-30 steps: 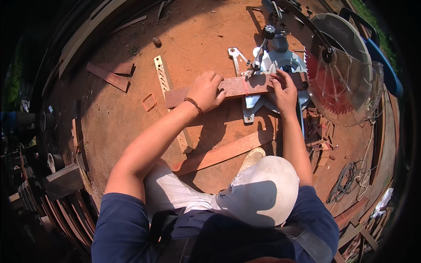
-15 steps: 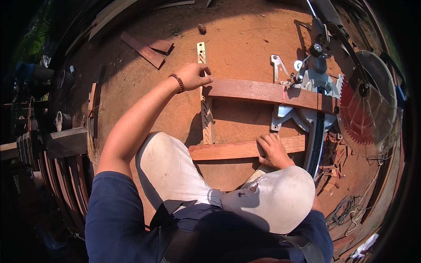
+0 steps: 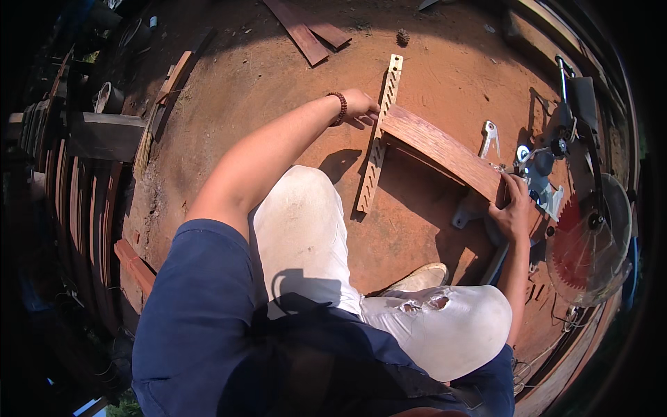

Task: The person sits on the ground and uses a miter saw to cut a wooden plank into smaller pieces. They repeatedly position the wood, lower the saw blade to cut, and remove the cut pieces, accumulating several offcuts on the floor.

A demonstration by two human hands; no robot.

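Note:
A reddish-brown wooden board (image 3: 441, 147) lies slantwise in front of me, with another board's edge under it. My right hand (image 3: 512, 205) grips its right end, thumb and fingers on either side. At the board's left end, my left hand (image 3: 360, 108) reaches toward the corner with fingers stretched out, holding nothing; whether the fingertips touch the wood I cannot tell. A pale strip with slanted slots (image 3: 374, 167) stands across the left ends of the boards. Right of my right hand is a miter saw (image 3: 542, 170) with a large toothed blade (image 3: 573, 243) behind a clear guard.
Two loose boards (image 3: 306, 35) lie on the reddish dirt at the far side, near a pine cone (image 3: 402, 36). Stacked planks (image 3: 90, 229) line the left. A short board (image 3: 134, 264) lies beside my left upper arm.
My right hand has left its place near my knee and now holds the upper board's right end. The board that lay near my knees is gone from there. The whole view has turned.

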